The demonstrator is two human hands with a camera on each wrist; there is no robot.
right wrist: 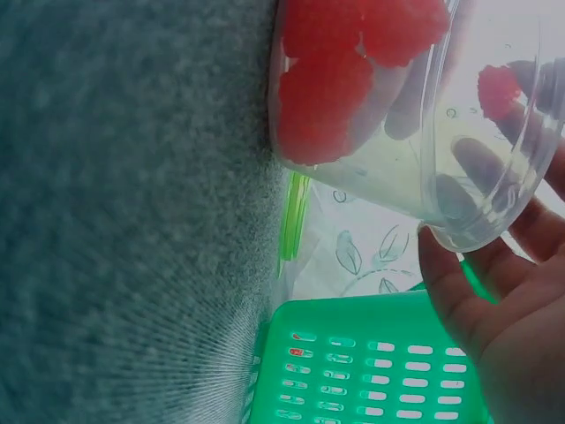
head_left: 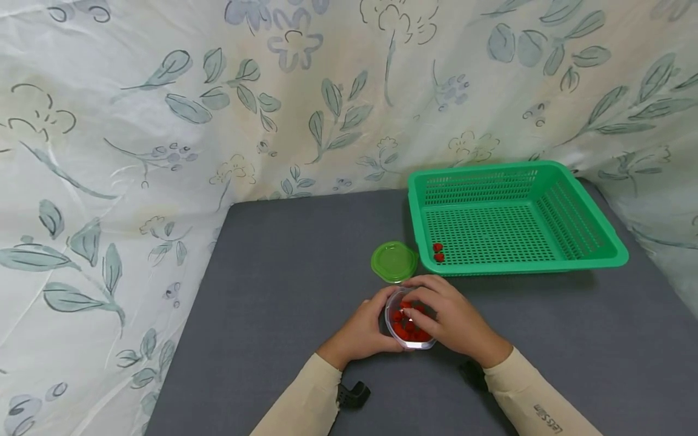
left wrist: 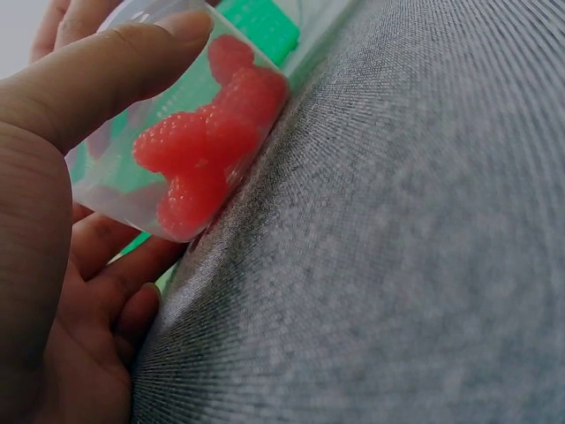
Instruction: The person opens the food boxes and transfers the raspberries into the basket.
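My left hand [head_left: 360, 332] grips a clear plastic cup [head_left: 418, 346] from its left side, with the thumb along the near wall in the left wrist view. Several red raspberries [left wrist: 207, 132] lie at the bottom of the cup. Over the cup's mouth is my right hand [head_left: 455, 315], its thumb and fingers reaching inside. Through the clear wall in the right wrist view, one raspberry [right wrist: 497, 91] shows between the right fingertips, above the others. Another right finger touches the outside of the cup's rim.
A green slotted basket [head_left: 523, 266] stands at the back right, with two raspberries [head_left: 438, 252] in its near left corner. Just behind the cup lies a round green lid [head_left: 394, 261]. Grey cloth [head_left: 283, 290] covers the table, and a floral curtain [head_left: 327, 133] hangs behind it.
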